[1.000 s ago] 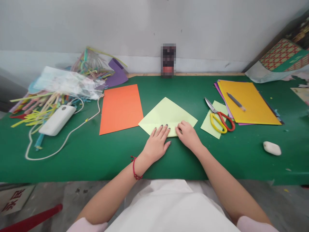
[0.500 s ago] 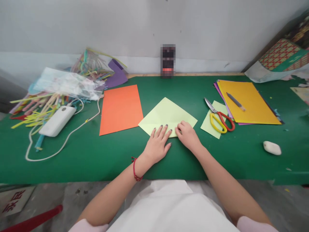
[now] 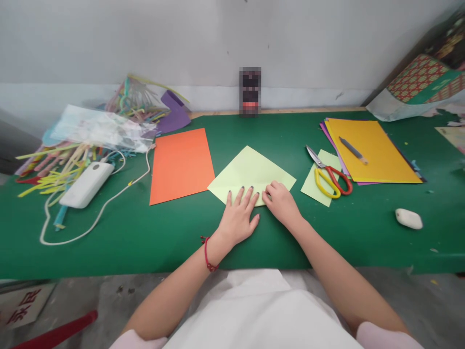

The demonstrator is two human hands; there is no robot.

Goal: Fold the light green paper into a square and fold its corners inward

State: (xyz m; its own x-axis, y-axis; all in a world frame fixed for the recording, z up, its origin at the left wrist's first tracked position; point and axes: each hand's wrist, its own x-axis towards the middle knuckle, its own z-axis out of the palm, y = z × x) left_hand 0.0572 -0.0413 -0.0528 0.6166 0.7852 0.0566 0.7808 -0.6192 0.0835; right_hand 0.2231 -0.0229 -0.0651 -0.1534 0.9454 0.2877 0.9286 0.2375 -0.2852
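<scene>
A folded light green paper (image 3: 250,170) lies on the green table (image 3: 145,228) in front of me. My left hand (image 3: 238,215) rests flat on its near edge, fingers stretched out and spread. My right hand (image 3: 281,203) sits just to the right, its fingers curled and pressing down on the same near edge of the paper. An orange sheet (image 3: 180,162) lies to the left of the folded paper.
Red and yellow scissors (image 3: 329,175) lie on a small green scrap at the right, beside a stack of yellow and purple sheets (image 3: 370,152) with a pencil (image 3: 351,150). A white eraser (image 3: 409,218) sits far right. Left: white power bank (image 3: 87,184), cable, coloured strips.
My left hand has slid slightly along the paper's near edge and its fingers have spread a little. The view has shifted slightly. The paper stays where it was.
</scene>
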